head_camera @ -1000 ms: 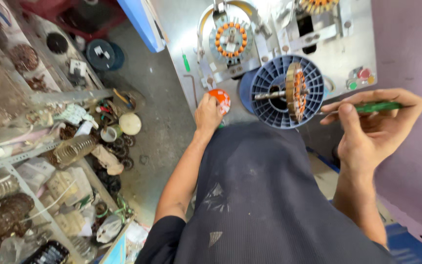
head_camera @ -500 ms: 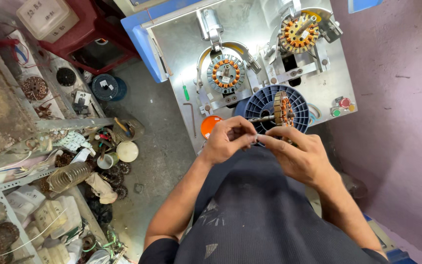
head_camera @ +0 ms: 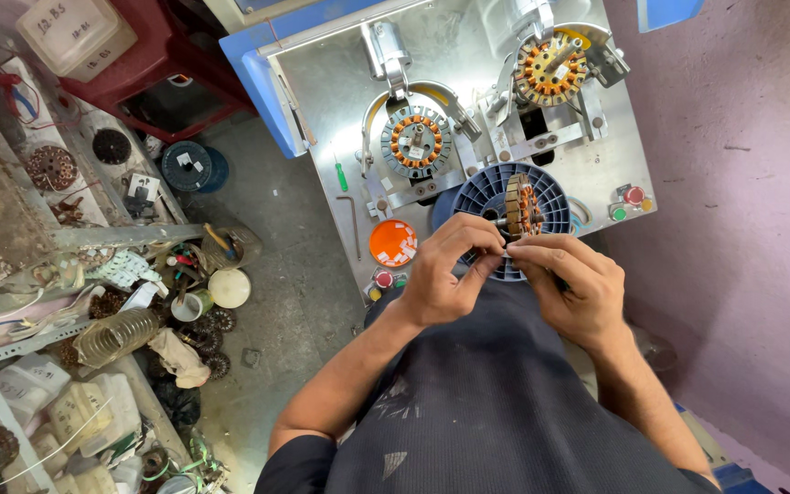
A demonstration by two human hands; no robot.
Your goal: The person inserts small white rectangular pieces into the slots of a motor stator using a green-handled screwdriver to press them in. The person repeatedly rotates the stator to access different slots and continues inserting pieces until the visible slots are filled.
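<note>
While both my hands meet at the bench's near edge, left hand [head_camera: 445,274] and right hand [head_camera: 573,288] fingers pinch the wound stator [head_camera: 522,207]. It sits on edge against the blue spool [head_camera: 491,197]. I judge this a fine wire-handling step; steady grip needed.

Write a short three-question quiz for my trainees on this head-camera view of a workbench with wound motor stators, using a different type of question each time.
1. True or false: the left hand and the right hand have their fingertips together just below the copper-wound stator on its shaft.
2. Multiple choice: that stator stands in front of a (A) red square tray, (B) blue round ribbed plastic spool, (C) white bucket.
3. Fill in: the small round orange dish lies on the grey metal machine plate, to the ____ of the left hand in the picture.

Key: 1 true; 2 B; 3 left.
</note>
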